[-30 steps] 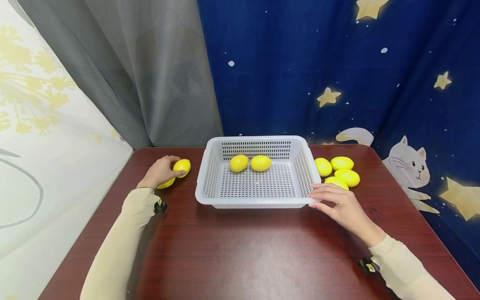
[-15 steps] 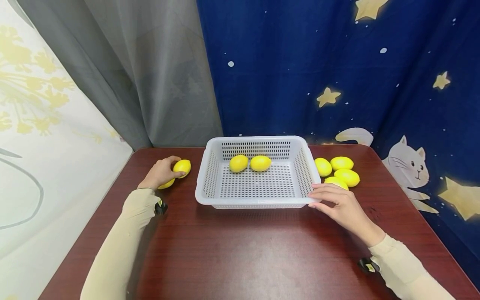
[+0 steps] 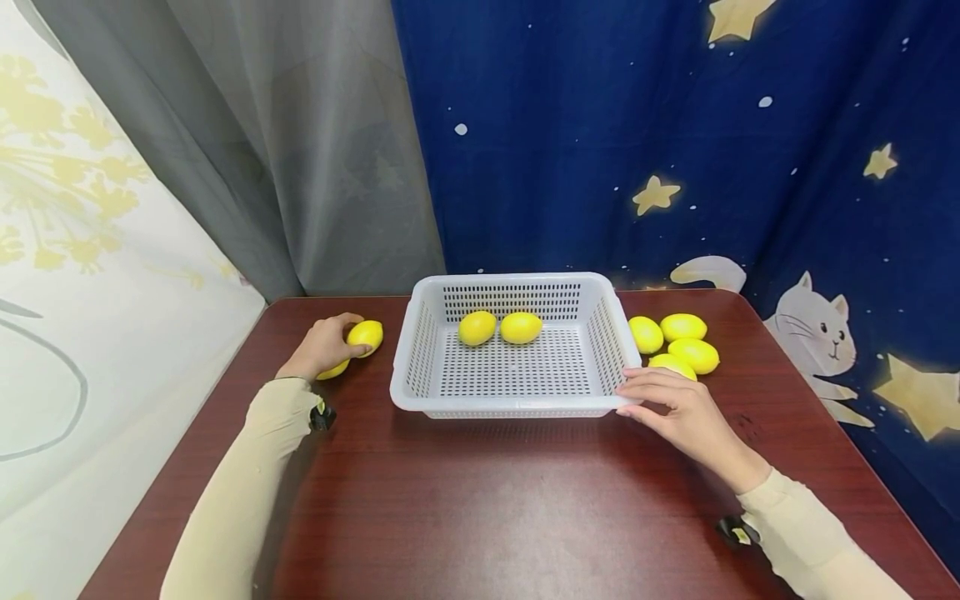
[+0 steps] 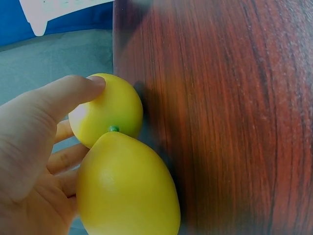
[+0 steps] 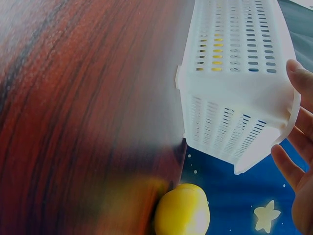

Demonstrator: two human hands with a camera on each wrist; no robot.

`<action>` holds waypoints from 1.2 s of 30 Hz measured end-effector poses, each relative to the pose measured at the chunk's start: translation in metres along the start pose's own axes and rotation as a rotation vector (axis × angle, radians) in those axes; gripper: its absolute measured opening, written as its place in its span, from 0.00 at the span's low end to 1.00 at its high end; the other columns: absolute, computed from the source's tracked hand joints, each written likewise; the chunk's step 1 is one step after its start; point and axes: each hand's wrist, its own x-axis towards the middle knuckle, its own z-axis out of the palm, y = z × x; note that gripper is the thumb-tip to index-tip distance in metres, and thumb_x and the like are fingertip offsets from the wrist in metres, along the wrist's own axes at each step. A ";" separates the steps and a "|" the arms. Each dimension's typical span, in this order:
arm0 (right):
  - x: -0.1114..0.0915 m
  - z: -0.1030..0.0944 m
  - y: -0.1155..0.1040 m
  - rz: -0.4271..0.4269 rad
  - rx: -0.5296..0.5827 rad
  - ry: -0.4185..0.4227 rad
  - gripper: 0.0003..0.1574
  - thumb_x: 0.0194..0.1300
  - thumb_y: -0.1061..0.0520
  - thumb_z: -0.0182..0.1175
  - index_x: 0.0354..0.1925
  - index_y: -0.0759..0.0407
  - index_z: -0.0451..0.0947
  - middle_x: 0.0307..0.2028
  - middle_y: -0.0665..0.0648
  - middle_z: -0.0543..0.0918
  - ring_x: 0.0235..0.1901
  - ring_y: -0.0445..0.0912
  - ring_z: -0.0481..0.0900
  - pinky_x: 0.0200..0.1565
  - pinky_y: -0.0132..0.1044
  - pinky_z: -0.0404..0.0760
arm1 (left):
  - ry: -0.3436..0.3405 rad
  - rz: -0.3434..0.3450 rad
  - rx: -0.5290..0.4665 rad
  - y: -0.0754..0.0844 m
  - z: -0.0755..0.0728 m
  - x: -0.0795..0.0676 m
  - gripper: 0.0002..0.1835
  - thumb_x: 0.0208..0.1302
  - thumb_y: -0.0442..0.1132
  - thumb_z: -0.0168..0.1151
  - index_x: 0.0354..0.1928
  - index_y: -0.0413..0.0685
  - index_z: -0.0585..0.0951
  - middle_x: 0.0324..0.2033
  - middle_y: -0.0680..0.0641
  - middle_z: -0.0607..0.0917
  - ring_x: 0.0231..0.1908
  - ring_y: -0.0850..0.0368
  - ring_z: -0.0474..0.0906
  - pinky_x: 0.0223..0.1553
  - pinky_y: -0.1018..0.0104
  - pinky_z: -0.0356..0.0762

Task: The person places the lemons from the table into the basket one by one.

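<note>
At the far left of the table, my left hand (image 3: 318, 346) holds a yellow lemon (image 3: 366, 337), thumb on its near side and fingers behind it. A second lemon (image 4: 128, 191) lies right beside it, partly hidden under the hand in the head view. My right hand (image 3: 682, 412) grips the front right corner of a white plastic basket (image 3: 517, 404) by its rim. Inside the basket, two lemons, a left one (image 3: 477, 328) and a right one (image 3: 521, 327), sit side by side towards the back.
Several lemons (image 3: 694, 356) lie grouped right of the basket, one partly behind my right hand. The dark red wooden table (image 3: 480, 500) ends at a grey curtain (image 3: 352, 167) and a blue starry curtain (image 3: 555, 150). A white patterned cloth (image 3: 112, 333) hangs at left.
</note>
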 end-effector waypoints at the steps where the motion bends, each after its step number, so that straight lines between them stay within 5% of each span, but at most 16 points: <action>1: 0.000 0.000 0.000 0.000 -0.001 0.000 0.28 0.41 0.62 0.80 0.45 0.48 0.88 0.47 0.54 0.89 0.50 0.46 0.84 0.60 0.10 0.64 | 0.001 0.002 0.000 0.000 -0.001 0.000 0.34 0.60 0.46 0.69 0.65 0.39 0.72 0.58 0.33 0.81 0.50 0.40 0.78 0.56 0.44 0.76; 36: 0.000 0.000 -0.002 -0.011 0.002 0.004 0.27 0.40 0.62 0.81 0.43 0.52 0.89 0.46 0.55 0.89 0.50 0.47 0.84 0.60 0.10 0.64 | 0.105 0.072 -0.071 0.036 -0.036 0.002 0.34 0.58 0.48 0.70 0.65 0.43 0.73 0.57 0.37 0.81 0.50 0.40 0.76 0.56 0.45 0.76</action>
